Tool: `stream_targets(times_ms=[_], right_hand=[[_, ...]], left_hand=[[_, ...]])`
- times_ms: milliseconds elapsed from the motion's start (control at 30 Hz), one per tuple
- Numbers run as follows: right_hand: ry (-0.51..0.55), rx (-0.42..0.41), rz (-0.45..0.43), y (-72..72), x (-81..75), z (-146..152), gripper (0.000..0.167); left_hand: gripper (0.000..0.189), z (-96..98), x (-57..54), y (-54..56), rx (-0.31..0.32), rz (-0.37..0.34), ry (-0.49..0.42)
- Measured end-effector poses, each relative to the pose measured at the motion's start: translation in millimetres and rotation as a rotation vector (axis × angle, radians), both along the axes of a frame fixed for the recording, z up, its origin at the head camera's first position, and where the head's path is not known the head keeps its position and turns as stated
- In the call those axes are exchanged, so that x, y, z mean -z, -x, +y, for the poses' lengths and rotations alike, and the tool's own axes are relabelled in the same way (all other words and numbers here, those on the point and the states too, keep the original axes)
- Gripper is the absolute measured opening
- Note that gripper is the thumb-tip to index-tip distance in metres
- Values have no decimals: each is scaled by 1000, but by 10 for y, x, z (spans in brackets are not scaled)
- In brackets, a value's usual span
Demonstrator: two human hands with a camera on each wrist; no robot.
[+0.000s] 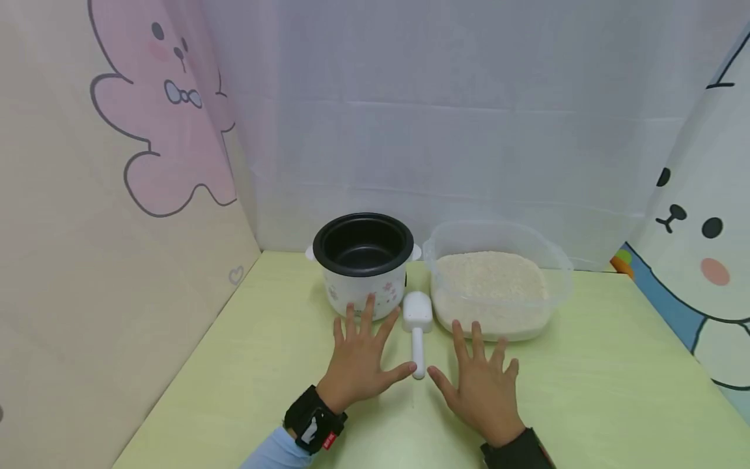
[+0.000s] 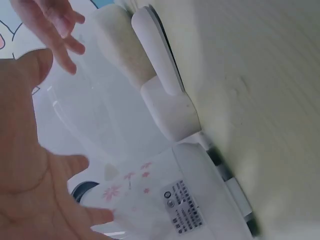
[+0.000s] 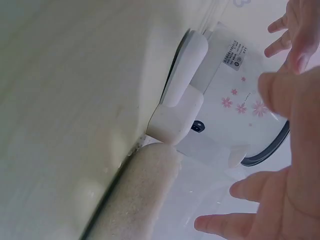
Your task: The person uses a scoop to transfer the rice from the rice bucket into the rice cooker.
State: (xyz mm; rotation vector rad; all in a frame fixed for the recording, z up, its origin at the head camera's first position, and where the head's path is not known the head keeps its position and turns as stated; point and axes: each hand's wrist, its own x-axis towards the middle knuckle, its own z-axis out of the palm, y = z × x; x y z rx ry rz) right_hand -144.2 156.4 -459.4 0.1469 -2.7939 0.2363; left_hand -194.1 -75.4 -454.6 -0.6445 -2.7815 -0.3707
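Observation:
Both hands are held out with fingers spread, and neither holds anything. The left hand (image 1: 361, 361) is in front of a white rice cooker (image 1: 363, 286) with pink flowers and a black inner pot (image 1: 363, 244); its fingertips overlap the cooker's base in the head view. The right hand (image 1: 482, 387) is in front of a clear plastic tub (image 1: 498, 234) part-filled with rice (image 1: 492, 277). Between the hands lies a white scoop (image 1: 418, 312), bowl face down, its handle (image 1: 418, 355) toward the person. The left thumb overlaps the handle's end in the head view.
The pale yellow-green table (image 1: 615, 365) reaches back to a whitish curtain (image 1: 439, 130). A cream panel with a pink bear (image 1: 170, 117) borders the left side. Another panel with a white bear (image 1: 697, 260) borders the right. Black bands (image 1: 314, 420) circle the wrists.

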Motion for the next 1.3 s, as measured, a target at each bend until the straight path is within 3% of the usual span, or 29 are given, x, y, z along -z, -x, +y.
stream_targets(times_ms=[300,433,633,933,1100,1300], right_hand=[[37,-31,117,102,-64,-61,78],[83,-28,106,137,-28,-97,70],[123,-14,75,220,60,-157,63],[218,21,-103,470,103,-364,59],[241,43,-192,564,64,-476,52],[220,39,-266,648,-28,-579,43]], left_hand=[[83,16,39,77,41,166,-119],[71,13,31,120,51,229,-210],[50,-6,60,175,35,255,-309],[36,-40,63,230,-53,191,-392],[20,-110,9,265,-92,213,-454],[15,-188,-68,330,-112,237,-494]])
